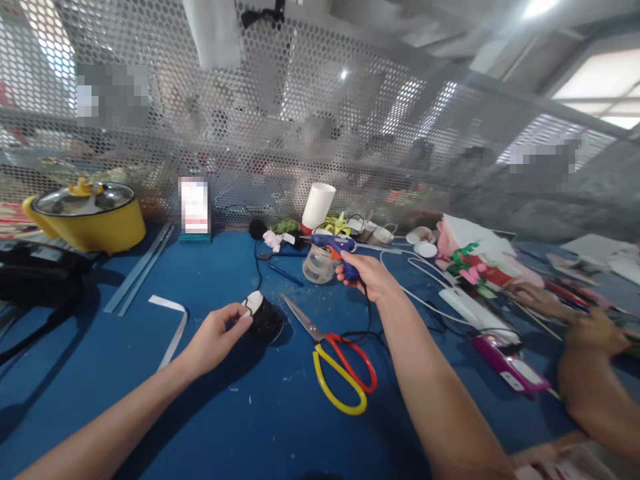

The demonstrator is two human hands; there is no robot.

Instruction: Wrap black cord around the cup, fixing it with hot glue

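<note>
My left hand (223, 333) pinches the white end of a small paper cup (267, 321) that lies tilted, its side covered in black yarn. A strand of yarn runs from it back to a black yarn ball (257, 230). In my right hand (367, 275) is a blue glue gun (349, 261) with an orange trigger, its nozzle pointing left above a clear plastic cup (319, 265). Scissors (314, 331) with one red and one yellow handle lie between my forearms, blades apart. A blue pen (286, 275) rests behind the black-wrapped cup.
A white strip (176, 337) and clear flat strips (143, 270) lie left, near a yellow pot (107, 223) and a phone (194, 207). Stacked paper cups (319, 207) stand behind. At right are cables, a purple power strip (510, 365) and another person's hands (597, 330).
</note>
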